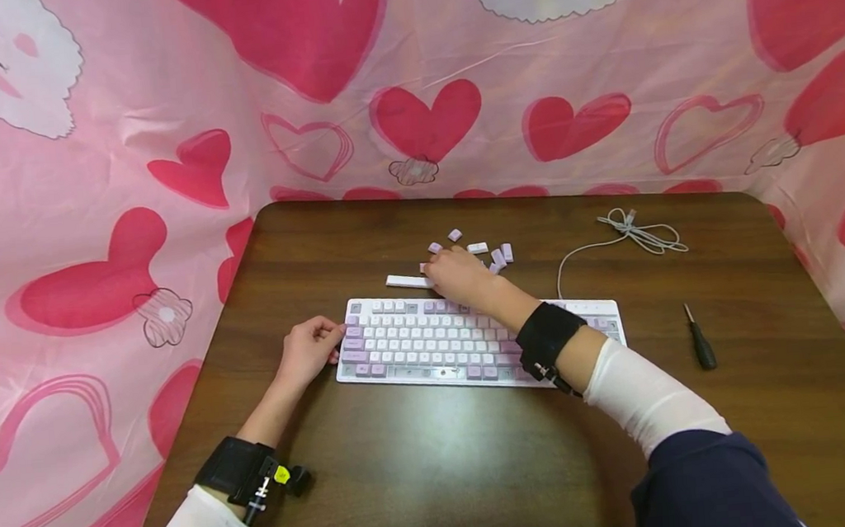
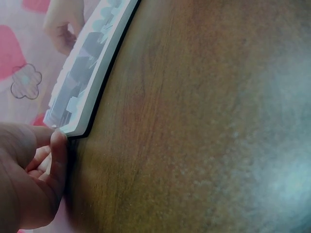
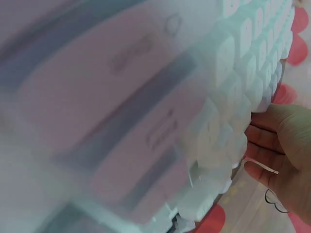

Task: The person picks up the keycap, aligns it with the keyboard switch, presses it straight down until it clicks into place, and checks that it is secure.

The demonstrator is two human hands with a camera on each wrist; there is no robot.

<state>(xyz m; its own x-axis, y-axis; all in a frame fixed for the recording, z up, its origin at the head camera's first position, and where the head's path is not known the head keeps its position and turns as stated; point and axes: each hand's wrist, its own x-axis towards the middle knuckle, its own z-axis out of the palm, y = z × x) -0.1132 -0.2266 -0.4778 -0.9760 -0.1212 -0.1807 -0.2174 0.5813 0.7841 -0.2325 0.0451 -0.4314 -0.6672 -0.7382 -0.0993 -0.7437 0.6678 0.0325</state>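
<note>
Left hand: at the keyboard's left edge, thumb and bent fingers pinching the rim. A black strap is fitted to that forearm.

Keyboard: white and lilac, flat on the table, with grey patches visible in the top and bottom rows. The right forearm crosses above its right part.

Long keycap: white, loose behind the keyboard, its right end near the right hand.

Right hand: reaches over the rear edge, among loose keycaps in white and lilac. Fingertips are hidden; whether they pinch anything cannot be told.

Cable: runs from the keyboard's rear to a looped bundle at back right.

Screwdriver: black-handled, lying right of the keyboard, well apart, shaft pointing to the rear.
</note>
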